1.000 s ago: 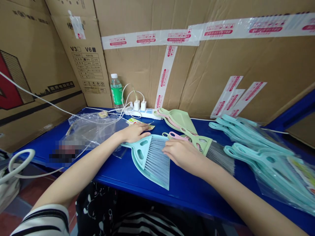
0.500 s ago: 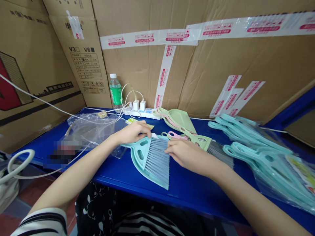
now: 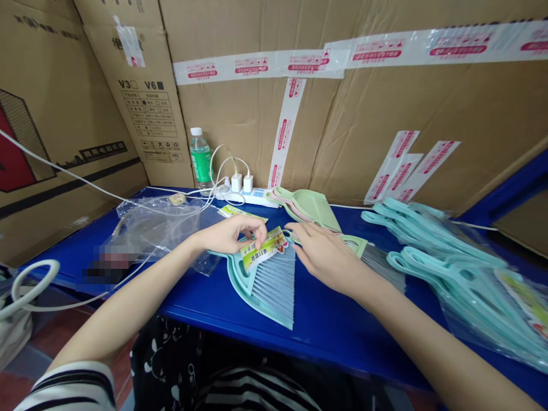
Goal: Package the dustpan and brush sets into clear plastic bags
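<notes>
A yellow-green printed card (image 3: 264, 249) is pinched in my left hand (image 3: 240, 233), above a light-blue brush and dustpan set (image 3: 274, 285) lying on the blue table. My right hand (image 3: 321, 251) is just right of the card, fingers apart, nearest to a green brush (image 3: 355, 244) with grey bristles, which it partly covers. Whether its fingertips touch the card's edge is hard to tell. Behind the hands are stacked green and pink dustpans (image 3: 314, 206). A second printed card (image 3: 240, 213) lies flat behind my left hand.
Bagged light-blue sets (image 3: 466, 279) lie at the right. Clear plastic bags (image 3: 158, 222) and white cables cover the left side. At the back stand a green-labelled bottle (image 3: 201, 162) and a power strip (image 3: 257, 197), before cardboard boxes (image 3: 240, 114).
The card in my left hand has turned, so its printed face shows over the blue brush. My right hand has moved up and slightly back, and its fingers have spread.
</notes>
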The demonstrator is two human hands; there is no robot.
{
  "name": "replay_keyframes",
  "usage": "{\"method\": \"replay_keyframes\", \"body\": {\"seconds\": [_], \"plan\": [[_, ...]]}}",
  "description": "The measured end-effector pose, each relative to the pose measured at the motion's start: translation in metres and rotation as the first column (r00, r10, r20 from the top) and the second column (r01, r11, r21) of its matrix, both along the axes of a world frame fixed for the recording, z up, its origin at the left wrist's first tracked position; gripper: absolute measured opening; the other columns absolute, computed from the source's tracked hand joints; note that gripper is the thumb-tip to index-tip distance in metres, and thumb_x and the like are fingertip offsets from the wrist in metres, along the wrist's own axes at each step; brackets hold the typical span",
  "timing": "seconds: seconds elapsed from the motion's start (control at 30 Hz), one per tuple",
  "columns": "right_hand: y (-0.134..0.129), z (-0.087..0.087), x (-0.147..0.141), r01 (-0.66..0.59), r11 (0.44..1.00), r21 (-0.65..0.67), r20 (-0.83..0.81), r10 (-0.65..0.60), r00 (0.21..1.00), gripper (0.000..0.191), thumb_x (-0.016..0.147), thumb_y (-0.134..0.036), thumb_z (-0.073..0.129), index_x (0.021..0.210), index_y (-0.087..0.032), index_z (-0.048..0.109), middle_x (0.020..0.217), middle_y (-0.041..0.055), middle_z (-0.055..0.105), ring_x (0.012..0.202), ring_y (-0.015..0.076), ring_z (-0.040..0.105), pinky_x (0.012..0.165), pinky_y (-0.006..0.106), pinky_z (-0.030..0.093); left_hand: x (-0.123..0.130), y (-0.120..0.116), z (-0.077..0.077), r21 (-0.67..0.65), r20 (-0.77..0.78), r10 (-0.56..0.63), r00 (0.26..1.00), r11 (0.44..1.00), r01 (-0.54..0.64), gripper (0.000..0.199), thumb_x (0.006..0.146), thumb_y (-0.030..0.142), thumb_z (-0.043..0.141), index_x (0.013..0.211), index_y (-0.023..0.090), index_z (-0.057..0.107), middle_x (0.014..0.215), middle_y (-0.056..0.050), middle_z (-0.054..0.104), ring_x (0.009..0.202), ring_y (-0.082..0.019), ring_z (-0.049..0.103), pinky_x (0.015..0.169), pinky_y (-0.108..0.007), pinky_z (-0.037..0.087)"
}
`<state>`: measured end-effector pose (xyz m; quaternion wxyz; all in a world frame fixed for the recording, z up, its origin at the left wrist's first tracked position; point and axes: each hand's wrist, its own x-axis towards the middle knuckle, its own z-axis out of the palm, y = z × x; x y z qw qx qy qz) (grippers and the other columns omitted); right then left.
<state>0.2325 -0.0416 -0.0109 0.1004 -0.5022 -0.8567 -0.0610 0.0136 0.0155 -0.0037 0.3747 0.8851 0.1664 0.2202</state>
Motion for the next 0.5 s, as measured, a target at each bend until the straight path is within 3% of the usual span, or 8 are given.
{"method": "replay_keyframes", "body": {"seconds": [0.13, 0.27, 0.37, 0.43, 0.5], "plan": [[0.003, -0.009, 0.002, -0.164, 0.986, 0.016, -0.153, 0.165, 0.974, 0.038, 0.093, -0.024, 0.041, 0.130, -0.018, 0.049, 0.129, 0.0126, 0.059, 0.117, 0.0282, 0.054, 0.094, 0.047, 0.046, -0.002, -0.002, 0.002, -0.160, -0.021, -0.070, 0.997, 0.985, 0.066, 0.024, 0.063, -0.002, 0.045, 0.074, 0.017, 0.055, 0.071, 0.002, 0.059, 0.067, -0.009, 0.056, 0.064, -0.023, 0.046], [0.001, -0.011, -0.003, -0.284, 0.955, -0.087, -0.302, 0.246, 0.921, 0.026, 0.091, -0.027, 0.049, 0.112, -0.019, 0.061, 0.105, 0.0100, 0.068, 0.101, 0.0256, 0.061, 0.087, 0.042, 0.048, -0.003, -0.003, 0.002, -0.260, -0.041, -0.136, 0.990, 0.958, 0.121, 0.021, 0.064, -0.002, 0.051, 0.072, 0.017, 0.055, 0.069, 0.002, 0.057, 0.064, -0.009, 0.054, 0.064, -0.023, 0.045], [0.001, -0.012, -0.006, -0.313, 0.917, -0.246, -0.437, 0.183, 0.881, 0.019, 0.088, -0.022, 0.053, 0.102, -0.018, 0.064, 0.079, 0.0033, 0.068, 0.074, 0.0188, 0.062, 0.070, 0.033, 0.049, -0.002, -0.001, 0.001, -0.252, -0.037, -0.117, 0.992, 0.962, 0.104, 0.015, 0.068, 0.003, 0.058, 0.074, 0.016, 0.056, 0.071, 0.002, 0.058, 0.067, -0.010, 0.055, 0.066, -0.024, 0.046], [0.002, -0.013, -0.005, -0.304, 0.898, -0.317, -0.495, 0.117, 0.861, 0.022, 0.086, -0.019, 0.053, 0.106, -0.018, 0.063, 0.071, -0.0005, 0.064, 0.063, 0.0153, 0.058, 0.062, 0.029, 0.046, -0.001, 0.001, 0.000, -0.217, -0.024, -0.056, 0.998, 0.975, 0.049, 0.006, 0.076, 0.012, 0.058, 0.079, 0.016, 0.058, 0.077, 0.000, 0.060, 0.072, -0.011, 0.056, 0.069, -0.025, 0.047], [0.003, -0.014, -0.004, -0.292, 0.896, -0.335, -0.527, 0.078, 0.846, 0.029, 0.084, -0.017, 0.053, 0.113, -0.019, 0.060, 0.070, -0.0025, 0.062, 0.060, 0.0137, 0.056, 0.059, 0.027, 0.044, -0.001, 0.003, 0.000, -0.178, -0.006, 0.039, 0.999, 0.983, -0.039, 0.011, 0.087, 0.022, 0.050, 0.089, 0.017, 0.060, 0.087, -0.003, 0.062, 0.081, -0.012, 0.058, 0.074, -0.027, 0.047]]}}
